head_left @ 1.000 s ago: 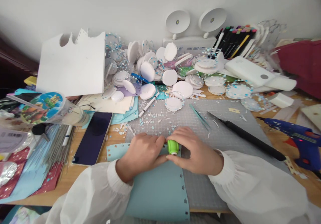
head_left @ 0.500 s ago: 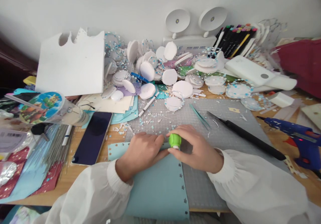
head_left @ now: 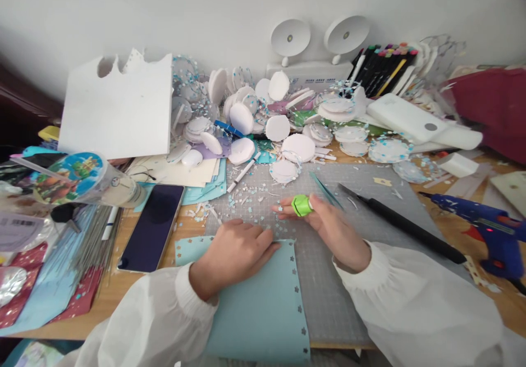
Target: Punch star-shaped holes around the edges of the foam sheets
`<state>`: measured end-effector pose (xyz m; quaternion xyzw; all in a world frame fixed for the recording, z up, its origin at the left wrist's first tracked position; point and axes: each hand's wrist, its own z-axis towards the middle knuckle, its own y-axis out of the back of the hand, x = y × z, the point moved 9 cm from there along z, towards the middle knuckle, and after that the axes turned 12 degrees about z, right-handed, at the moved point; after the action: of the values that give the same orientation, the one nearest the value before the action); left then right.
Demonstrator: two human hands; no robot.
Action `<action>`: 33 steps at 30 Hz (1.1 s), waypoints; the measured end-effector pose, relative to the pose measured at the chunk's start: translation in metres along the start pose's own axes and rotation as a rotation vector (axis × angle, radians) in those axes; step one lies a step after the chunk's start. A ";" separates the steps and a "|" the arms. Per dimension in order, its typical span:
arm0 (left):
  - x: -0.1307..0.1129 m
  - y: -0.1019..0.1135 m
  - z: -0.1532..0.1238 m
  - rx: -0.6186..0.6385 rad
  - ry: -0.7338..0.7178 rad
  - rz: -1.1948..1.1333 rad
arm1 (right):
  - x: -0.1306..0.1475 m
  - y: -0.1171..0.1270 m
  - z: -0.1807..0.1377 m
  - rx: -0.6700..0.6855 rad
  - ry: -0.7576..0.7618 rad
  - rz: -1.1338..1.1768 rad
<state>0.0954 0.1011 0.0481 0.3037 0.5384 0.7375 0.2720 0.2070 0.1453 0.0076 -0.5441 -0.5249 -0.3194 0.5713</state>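
My left hand (head_left: 236, 246) lies with fingers curled on the top edge of a light blue paper sheet (head_left: 258, 307), whose top and right edges carry small flower-shaped punch holes. My right hand (head_left: 329, 222) is lifted off the sheet and grips a small green paper punch (head_left: 302, 205) over the grey cutting mat (head_left: 370, 230), a little beyond the sheet's top right corner. Tiny blue and white paper bits are scattered on the mat around the punch.
A dark phone (head_left: 152, 224) lies left of the sheet. A long black tool (head_left: 402, 224), teal tweezers (head_left: 326, 189) and a blue glue gun (head_left: 489, 230) lie to the right. White foam discs (head_left: 279, 126), a white foam board (head_left: 119, 107) and markers (head_left: 382, 68) crowd the back.
My right hand has lifted the green punch off the sheet's top edge and carried it up and to the right over the mat. My left hand stays on the paper.
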 end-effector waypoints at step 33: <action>0.040 0.046 -0.013 -0.001 0.242 -0.578 | 0.011 0.022 0.012 -0.103 0.256 0.195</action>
<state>0.0551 0.1095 0.0953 0.0479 0.6306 0.6605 0.4046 0.2272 0.1632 0.0101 -0.5758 -0.3754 -0.3555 0.6333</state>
